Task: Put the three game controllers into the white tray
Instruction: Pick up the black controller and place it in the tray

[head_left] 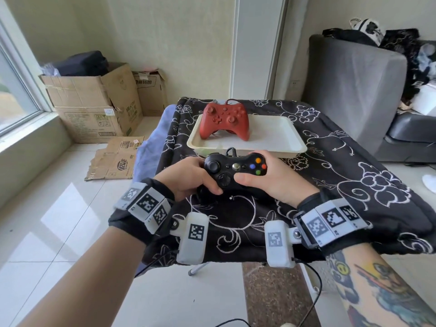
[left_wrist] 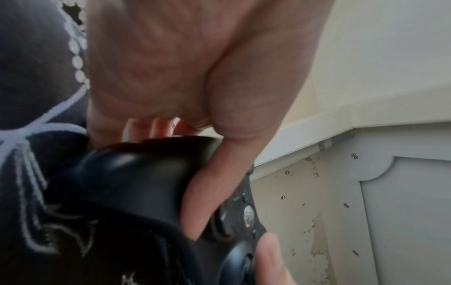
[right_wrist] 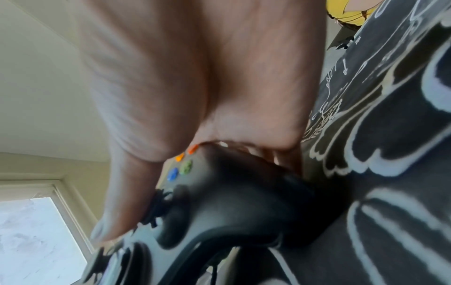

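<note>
Black controller (head_left: 233, 169) gripped between left hand (head_left: 188, 178) and right hand (head_left: 276, 180)

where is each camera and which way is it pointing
Head: worn on the head, looking forward and down at the white tray holding the red controller; both forearms and hands show.
Left wrist: looks along the left hand at the black controller it grips.
Right wrist: looks along the right hand, its thumb beside the coloured buttons.
Shared: all three views show the black controller held over the patterned black cloth.
</note>
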Demonstrator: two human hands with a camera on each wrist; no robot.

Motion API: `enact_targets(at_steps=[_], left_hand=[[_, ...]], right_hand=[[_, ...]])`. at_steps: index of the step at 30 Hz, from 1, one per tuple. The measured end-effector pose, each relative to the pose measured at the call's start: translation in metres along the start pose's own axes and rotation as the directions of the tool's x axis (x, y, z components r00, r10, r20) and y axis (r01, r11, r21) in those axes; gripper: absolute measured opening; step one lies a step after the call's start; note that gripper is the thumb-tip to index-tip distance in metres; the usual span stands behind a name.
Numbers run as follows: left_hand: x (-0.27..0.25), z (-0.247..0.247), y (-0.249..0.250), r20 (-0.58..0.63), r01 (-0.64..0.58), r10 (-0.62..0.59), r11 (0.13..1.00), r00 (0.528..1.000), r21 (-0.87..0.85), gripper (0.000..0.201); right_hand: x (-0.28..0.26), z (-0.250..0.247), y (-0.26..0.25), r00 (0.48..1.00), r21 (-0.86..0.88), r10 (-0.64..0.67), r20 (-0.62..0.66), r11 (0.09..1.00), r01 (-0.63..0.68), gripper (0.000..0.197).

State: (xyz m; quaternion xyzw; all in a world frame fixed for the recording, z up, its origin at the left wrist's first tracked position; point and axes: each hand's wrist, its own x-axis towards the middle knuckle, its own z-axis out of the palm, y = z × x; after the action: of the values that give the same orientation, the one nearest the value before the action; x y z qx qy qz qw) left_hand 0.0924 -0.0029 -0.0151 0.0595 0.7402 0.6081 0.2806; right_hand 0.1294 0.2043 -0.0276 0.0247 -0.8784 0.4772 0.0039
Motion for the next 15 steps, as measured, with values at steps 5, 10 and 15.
enact_targets(at_steps=[5,10,15], left_hand=[[-0.002,0.000,-0.001,-0.064,-0.010,0.011,1.000,0.998,0.023,0.058],[-0.004,0.000,0.000,-0.149,-0.027,0.063,0.973,0.987,0.229,0.050],[-0.004,-0.001,0.000,-0.186,-0.069,0.127,0.955,0.974,0.287,0.039]], right_hand=[[-0.003,-0.008,0.010,0.993,-0.002,0.054,0.107,0.999,-0.054,0.090],[-0.008,-0.010,0.012,0.996,-0.068,0.034,0.077,0.997,-0.029,0.066],[-0.010,-0.010,0.010,1.000,-0.082,0.000,0.017,0.997,0.002,0.060]])
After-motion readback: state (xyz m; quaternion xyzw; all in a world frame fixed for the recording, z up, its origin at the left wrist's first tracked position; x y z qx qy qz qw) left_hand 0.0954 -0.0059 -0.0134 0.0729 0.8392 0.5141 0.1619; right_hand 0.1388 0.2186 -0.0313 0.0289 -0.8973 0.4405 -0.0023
